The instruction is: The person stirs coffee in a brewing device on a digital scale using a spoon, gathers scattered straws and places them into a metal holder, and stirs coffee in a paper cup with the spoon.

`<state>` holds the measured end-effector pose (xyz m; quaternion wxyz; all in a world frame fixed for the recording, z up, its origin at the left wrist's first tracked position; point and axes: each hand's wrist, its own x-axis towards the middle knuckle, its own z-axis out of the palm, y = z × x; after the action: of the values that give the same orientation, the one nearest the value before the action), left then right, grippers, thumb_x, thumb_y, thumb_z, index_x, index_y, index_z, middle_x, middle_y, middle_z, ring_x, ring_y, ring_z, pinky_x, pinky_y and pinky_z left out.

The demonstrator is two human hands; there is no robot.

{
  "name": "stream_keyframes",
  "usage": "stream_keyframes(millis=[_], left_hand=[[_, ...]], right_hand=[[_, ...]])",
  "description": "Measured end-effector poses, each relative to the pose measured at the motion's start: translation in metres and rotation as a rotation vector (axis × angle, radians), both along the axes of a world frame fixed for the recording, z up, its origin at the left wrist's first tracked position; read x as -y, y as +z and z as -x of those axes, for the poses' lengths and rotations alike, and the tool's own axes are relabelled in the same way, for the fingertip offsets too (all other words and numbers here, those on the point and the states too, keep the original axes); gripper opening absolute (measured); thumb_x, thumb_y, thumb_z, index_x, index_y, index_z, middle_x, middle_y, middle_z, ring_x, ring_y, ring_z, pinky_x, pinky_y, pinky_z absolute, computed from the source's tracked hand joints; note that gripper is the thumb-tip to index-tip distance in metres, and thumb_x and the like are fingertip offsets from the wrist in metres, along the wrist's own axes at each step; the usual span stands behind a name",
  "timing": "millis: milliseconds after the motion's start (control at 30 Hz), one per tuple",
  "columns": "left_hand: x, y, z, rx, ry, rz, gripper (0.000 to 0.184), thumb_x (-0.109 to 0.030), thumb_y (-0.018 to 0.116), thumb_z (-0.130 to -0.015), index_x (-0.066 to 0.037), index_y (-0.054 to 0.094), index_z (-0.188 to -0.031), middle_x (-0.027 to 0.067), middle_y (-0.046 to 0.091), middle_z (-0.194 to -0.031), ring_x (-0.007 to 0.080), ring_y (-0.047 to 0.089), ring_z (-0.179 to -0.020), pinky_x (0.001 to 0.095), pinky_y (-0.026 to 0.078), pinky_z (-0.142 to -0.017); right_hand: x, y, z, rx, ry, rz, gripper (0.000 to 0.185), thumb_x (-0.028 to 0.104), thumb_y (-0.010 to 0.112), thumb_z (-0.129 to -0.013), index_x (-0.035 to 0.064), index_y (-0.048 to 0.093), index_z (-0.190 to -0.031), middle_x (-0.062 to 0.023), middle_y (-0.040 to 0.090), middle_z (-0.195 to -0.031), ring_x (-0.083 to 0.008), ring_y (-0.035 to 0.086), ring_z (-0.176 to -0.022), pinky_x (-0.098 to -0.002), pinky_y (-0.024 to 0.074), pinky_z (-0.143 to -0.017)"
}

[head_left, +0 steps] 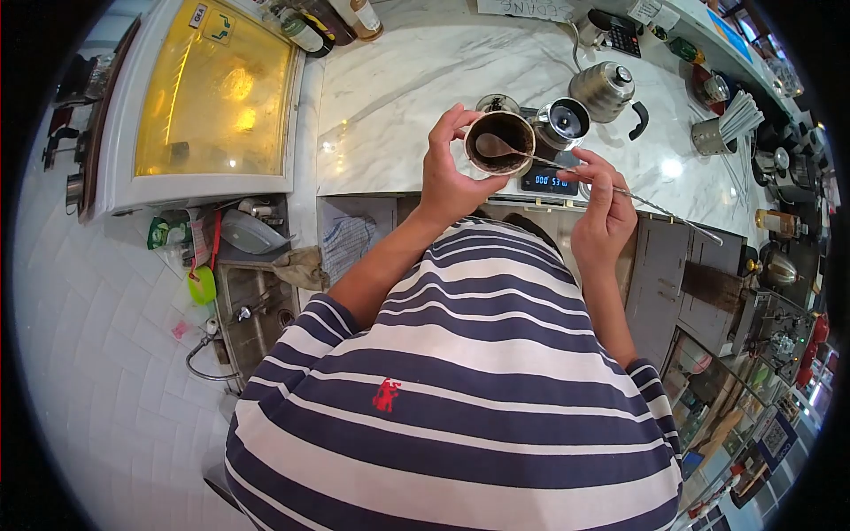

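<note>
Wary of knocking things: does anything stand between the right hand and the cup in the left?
Nothing visible blocks the way. The spoon in the right hand spans the gap, its far end at the opening of the cup in the left hand. The scale lies below that line; the round vessel stands just beyond it.

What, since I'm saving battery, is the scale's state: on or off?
On: the scale shows lit blue digits.

Left of the left hand (452, 173): white-framed cabinet (212, 106), yellow front. Farther off on that side: bottles (303, 34). Lower left: sink (237, 285), pale cloth (347, 246). Right of the right hand (605, 208): metal cup (709, 139) holding straws (742, 117). Beyond it, farther off: calculator (623, 38).
</note>
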<state>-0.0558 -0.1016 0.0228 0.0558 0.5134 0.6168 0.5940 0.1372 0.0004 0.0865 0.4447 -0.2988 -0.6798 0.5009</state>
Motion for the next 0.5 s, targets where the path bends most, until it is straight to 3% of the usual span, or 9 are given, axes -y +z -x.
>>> stream_keyframes(millis=[267,500], left_hand=[[-0.002,-0.002,-0.011,-0.04,0.005,-0.017,0.12,-0.006,0.098,-0.068,-0.007,0.021,-0.161,0.0208,0.059,-0.138,0.0322,0.062,-0.127,0.0461,0.047,-0.109],[-0.005,-0.006,-0.015,-0.079,-0.004,-0.003,0.121,-0.008,0.098,-0.068,-0.007,0.021,-0.161,0.021,0.062,-0.137,0.0322,0.063,-0.126,0.0447,0.046,-0.107]], right_hand=[[-0.002,-0.005,-0.003,0.032,0.0,0.004,0.036,0.021,0.048,-0.115,-0.0017,0.074,-0.101,-0.0114,0.08,-0.101,-0.019,0.068,-0.113,-0.0362,0.0495,-0.096],[-0.003,-0.001,-0.007,0.0,-0.013,0.106,0.036,0.022,0.048,-0.115,-0.002,0.071,-0.103,-0.0151,0.077,-0.113,-0.0193,0.073,-0.1,-0.0344,0.0511,-0.095]])
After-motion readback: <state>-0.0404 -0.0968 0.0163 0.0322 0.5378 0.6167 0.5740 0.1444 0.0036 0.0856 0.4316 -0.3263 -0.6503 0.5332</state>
